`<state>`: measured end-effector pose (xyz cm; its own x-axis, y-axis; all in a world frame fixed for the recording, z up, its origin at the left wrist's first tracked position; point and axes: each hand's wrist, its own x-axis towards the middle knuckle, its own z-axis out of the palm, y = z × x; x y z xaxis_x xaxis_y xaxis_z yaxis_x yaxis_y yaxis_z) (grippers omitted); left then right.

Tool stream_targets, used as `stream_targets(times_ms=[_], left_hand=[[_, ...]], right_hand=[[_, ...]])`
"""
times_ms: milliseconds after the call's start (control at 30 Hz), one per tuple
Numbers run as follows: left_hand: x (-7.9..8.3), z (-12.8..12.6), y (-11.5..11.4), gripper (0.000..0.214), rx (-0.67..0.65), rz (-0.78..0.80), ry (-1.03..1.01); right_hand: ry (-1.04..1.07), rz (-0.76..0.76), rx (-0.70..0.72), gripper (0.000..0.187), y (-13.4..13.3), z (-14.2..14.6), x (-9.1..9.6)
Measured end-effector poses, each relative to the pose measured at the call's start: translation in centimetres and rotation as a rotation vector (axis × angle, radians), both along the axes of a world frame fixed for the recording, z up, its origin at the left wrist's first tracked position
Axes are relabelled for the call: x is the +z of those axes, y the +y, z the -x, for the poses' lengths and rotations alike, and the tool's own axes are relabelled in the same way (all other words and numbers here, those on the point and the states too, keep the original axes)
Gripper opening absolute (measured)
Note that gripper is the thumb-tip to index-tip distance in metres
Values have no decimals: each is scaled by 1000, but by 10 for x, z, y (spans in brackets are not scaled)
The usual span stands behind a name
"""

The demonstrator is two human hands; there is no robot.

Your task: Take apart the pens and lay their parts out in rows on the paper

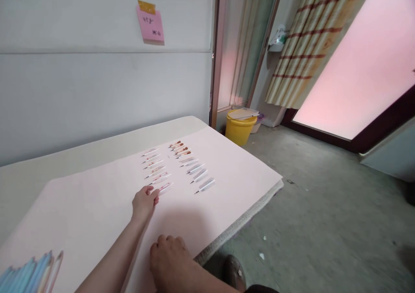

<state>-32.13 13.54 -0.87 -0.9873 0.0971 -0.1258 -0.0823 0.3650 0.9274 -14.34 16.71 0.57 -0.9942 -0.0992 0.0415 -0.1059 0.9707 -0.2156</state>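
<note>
I'm apparently straightening a pen (pixel 166 188) with my half-curled left hand (pixel 146 201), grip unclear; next likely calls for a light touch. My right hand (pixel 170 257) is curled, contents hidden.

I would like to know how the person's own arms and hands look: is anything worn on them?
The left hand and right hand are bare, without gloves; no ring, watch or bracelet is visible. The left forearm and right forearm are also uncovered, with no sleeve in view.
</note>
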Motion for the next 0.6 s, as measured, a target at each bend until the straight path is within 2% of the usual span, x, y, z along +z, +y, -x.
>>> stream_targets(times_ms=[133,233,333,433,600], left_hand=[[10,-6,-9,34,-182,505,332],[10,-18,-9,25,-381,647,485],[4,-26,-5,23,-548,833,614],[-3,-25,-1,28,-563,981,685],[-2,-12,6,30,-503,1039,708]], right_hand=[[-3,10,-9,14,1,-1,3],[-8,8,1,16,-1,1,0],[-14,3,-12,18,-3,3,-5],[-21,9,-4,19,-3,3,-6],[-63,7,-10,24,-1,3,3]])
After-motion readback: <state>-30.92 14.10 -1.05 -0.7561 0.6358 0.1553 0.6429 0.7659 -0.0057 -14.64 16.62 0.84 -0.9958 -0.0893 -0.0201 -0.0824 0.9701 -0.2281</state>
